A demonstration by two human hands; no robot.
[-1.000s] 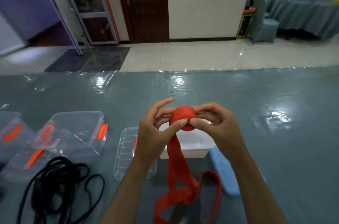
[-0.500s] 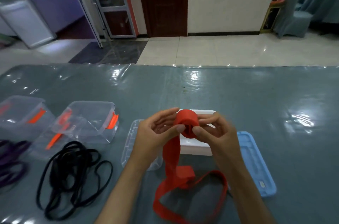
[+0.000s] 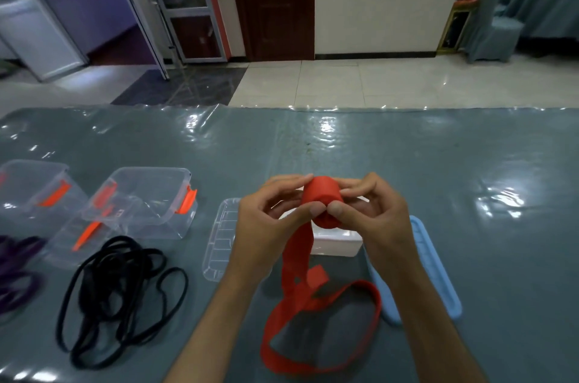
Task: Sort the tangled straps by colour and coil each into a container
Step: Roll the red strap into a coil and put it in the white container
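Your left hand [image 3: 269, 219] and right hand [image 3: 369, 213] pinch the half-rolled red strap [image 3: 321, 200] above the white container [image 3: 336, 243]; its tail, the black straps [image 3: 119, 291] and purple straps [image 3: 14, 269] wait uncoiled on the counter [image 3: 470, 194].

The strap [image 3: 316, 282] is bright red, roll and loose tail alike. A black strap [image 3: 119, 291] lies tangled beside a purple one [image 3: 15, 266]. The clear boxes [image 3: 141, 204] carry orange clips. One lid [image 3: 419, 269] is pale blue, another lid [image 3: 219, 241] clear, and the tub [image 3: 338, 241] white. The table [image 3: 470, 194] is grey-green under glossy film.
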